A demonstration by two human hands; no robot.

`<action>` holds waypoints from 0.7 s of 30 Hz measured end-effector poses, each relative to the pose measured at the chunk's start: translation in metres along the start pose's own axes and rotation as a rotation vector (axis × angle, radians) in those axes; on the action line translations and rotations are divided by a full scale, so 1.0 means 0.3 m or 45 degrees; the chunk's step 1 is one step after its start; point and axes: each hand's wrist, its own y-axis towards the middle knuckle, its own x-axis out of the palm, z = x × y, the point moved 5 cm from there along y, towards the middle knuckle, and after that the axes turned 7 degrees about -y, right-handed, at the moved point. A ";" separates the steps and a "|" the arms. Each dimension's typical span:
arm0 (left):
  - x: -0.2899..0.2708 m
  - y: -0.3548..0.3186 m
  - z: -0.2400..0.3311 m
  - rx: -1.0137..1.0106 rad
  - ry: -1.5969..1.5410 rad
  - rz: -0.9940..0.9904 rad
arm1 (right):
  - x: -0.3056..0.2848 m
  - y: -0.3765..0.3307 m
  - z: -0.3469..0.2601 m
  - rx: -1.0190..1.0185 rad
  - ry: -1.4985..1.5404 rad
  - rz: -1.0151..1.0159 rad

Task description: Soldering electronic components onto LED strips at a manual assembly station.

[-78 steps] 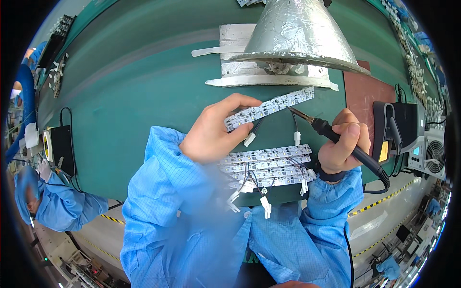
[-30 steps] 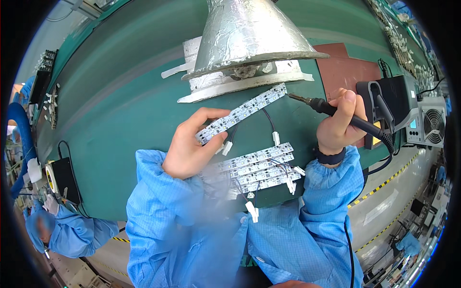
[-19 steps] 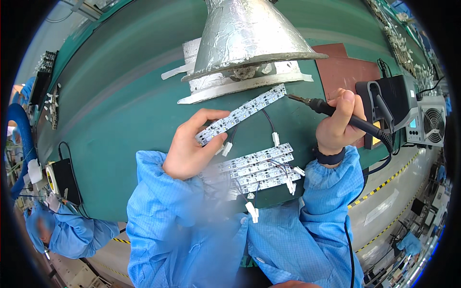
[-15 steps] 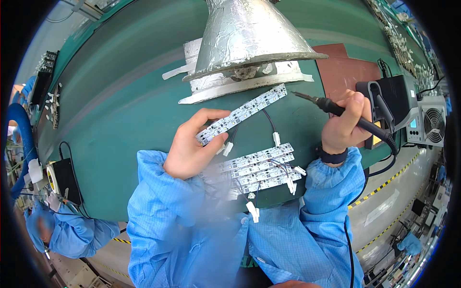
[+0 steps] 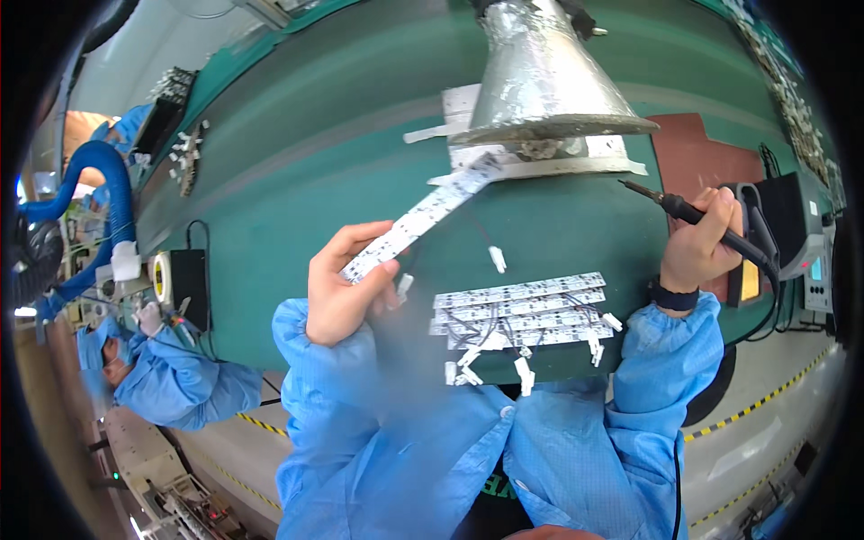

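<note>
My left hand point(image 5: 346, 286) pinches the near end of a long white LED strip board point(image 5: 423, 214), which slants up and to the right toward the foil-covered fume hood point(image 5: 546, 79). A short wire with a white connector point(image 5: 497, 261) hangs from the strip. My right hand point(image 5: 702, 243) grips a black soldering iron point(image 5: 686, 214) like a pen, its tip in the air pointing left, well apart from the strip. Several more LED strip boards point(image 5: 522, 310) with white connectors lie side by side on the green table point(image 5: 297, 153) between my arms.
A soldering station point(image 5: 783, 236) and a brown mat point(image 5: 697, 157) sit at the right. A black box point(image 5: 189, 281) and a solder spool point(image 5: 162, 276) lie at the left edge. Another person in blue point(image 5: 171, 378) works at lower left beside a blue hose point(image 5: 99, 193).
My left hand has swung the strip's far end up under the hood. My right hand has drawn the iron away to the right, off the strip.
</note>
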 end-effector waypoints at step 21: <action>-0.201 0.039 -0.066 0.429 0.904 0.731 | -0.029 -0.001 0.043 -0.023 -0.099 0.009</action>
